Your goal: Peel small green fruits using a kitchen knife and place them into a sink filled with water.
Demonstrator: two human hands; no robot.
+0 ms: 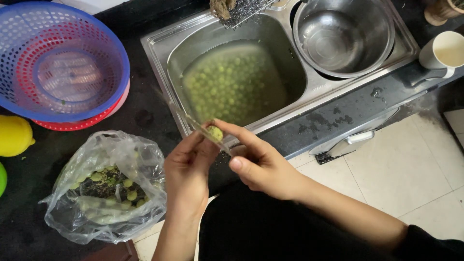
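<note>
1. Here, furthest to the left of my hands, I see a blue perforated basket [63, 58] nested over a red one [77, 124], with a yellow object [14, 135] just below them on the dark counter [145, 116]; none of these touch my hands.
2. Just left of my left hand lies a clear plastic bag [104, 186], open at the top and holding small green fruits and dark scraps. I judge it best to keep my elbow from nudging it.
3. My left hand [186, 169] is closed around a knife [200, 130], whose blade slants up and to the left from my fingers.
4. Between both hands sits the small green fruit [215, 133], touching the blade. I would keep the edge shallow and turn the fruit rather than push the knife.
5. My right hand [258, 162] pinches that fruit between thumb and forefinger, so the hands meet at it. The fingertip near the blade looks like the risk.
6. Beyond my hands, the sink [159, 46] holds water full of more green fruits [232, 84].
7. To the right stand a steel bowl [382, 43] and a pale mug [444, 53], well apart.
</note>
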